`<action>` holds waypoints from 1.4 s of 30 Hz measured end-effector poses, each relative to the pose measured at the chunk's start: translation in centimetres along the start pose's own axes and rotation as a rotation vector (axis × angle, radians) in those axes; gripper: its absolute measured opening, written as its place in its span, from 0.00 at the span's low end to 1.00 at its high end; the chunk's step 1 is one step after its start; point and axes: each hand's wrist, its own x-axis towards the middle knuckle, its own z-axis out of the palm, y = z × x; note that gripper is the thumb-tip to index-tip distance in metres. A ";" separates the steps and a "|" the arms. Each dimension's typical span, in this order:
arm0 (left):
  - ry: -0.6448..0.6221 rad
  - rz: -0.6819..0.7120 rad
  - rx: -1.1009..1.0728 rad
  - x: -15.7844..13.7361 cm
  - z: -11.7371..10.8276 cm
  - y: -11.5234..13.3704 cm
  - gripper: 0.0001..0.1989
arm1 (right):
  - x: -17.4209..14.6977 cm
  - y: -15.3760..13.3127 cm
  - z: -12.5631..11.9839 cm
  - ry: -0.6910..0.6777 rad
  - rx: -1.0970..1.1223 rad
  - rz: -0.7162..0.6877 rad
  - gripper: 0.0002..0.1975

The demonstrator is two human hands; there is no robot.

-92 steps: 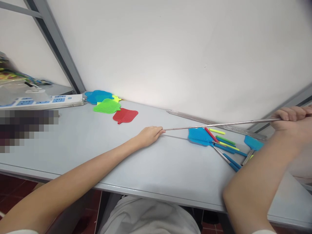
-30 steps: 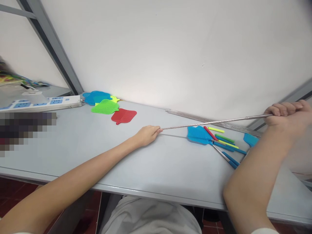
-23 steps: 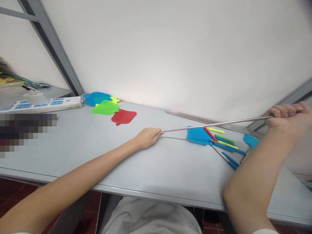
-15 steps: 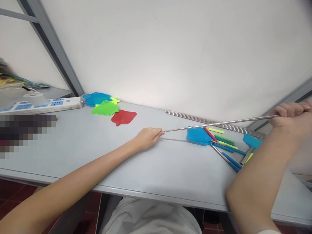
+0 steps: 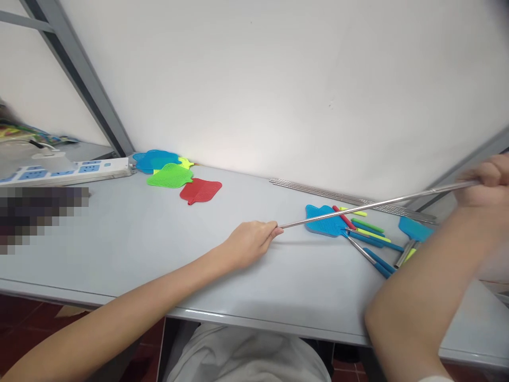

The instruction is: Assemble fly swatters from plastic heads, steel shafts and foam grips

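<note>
A long thin metal telescopic rod (image 5: 377, 205) stretches between my hands above the table. My left hand (image 5: 254, 239) pinches its thinner end, and my right hand (image 5: 487, 180) is wrapped round the thicker end at the right edge of view. Beneath the rod lies a blue fly swatter head (image 5: 325, 222) with a metal stem. Beside it are a red handle sleeve (image 5: 342, 216), a green sleeve (image 5: 368, 225) and several blue and yellow ones. Another blue swatter head (image 5: 414, 229) is partly covered by my right forearm.
Several metal rods (image 5: 318, 192) lie along the wall. On the left are a red swatter head (image 5: 201, 191), a green one (image 5: 170, 176) and blue ones (image 5: 153, 161). A white power strip (image 5: 107, 167) sits further left on the grey table (image 5: 131, 233).
My left hand has shifted a little to the right and down with the thin end. My right hand has moved further right, so the rod slants slightly more.
</note>
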 end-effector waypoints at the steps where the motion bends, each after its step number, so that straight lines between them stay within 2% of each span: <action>1: -0.003 -0.014 -0.017 0.0 0.0 -0.1 0.20 | 0.3 1.1 0.0 -0.111 -0.234 0.031 0.17; 3: -0.024 -0.044 -0.050 -0.1 0.2 -0.5 0.19 | 0.7 3.1 -0.2 -0.134 -0.542 -0.001 0.19; 7: -0.033 -0.057 -0.105 0.0 0.6 -1.3 0.19 | 0.9 5.0 -0.3 -0.100 -0.791 -0.146 0.18; 11: -0.030 -0.076 -0.175 0.0 0.6 -1.4 0.18 | 0.3 5.0 0.4 -0.059 -0.824 -0.207 0.19; 15: -0.043 -0.068 -0.280 0.1 0.2 -0.5 0.17 | -0.7 6.2 1.6 -0.076 -0.817 -0.166 0.20; 18: -0.046 -0.007 -0.416 0.1 -0.1 0.8 0.18 | -1.6 9.3 1.7 -0.170 -0.856 0.003 0.21; 19: -0.046 0.005 -0.473 0.0 -0.1 1.2 0.18 | -1.9 10.7 1.6 -0.174 -0.862 0.020 0.22; 21: -0.041 -0.026 -0.574 -0.1 -0.1 1.7 0.19 | -2.2 13.3 1.0 -0.168 -0.903 0.149 0.22; 24: -0.029 -0.080 -0.630 -0.2 0.2 1.6 0.19 | -2.1 15.7 -0.3 -0.150 -0.968 0.160 0.23; 28: -0.013 -0.095 -0.681 0.0 0.5 1.1 0.20 | -1.3 16.3 -2.2 -0.147 -1.059 0.138 0.24; 32: -0.020 -0.122 -0.709 0.1 0.5 1.0 0.20 | -0.7 16.5 -3.5 -0.079 -1.038 0.148 0.22; 42: -0.034 -0.151 -0.722 0.2 0.9 0.3 0.21 | -0.6 17.2 -4.6 -0.030 -1.012 0.135 0.23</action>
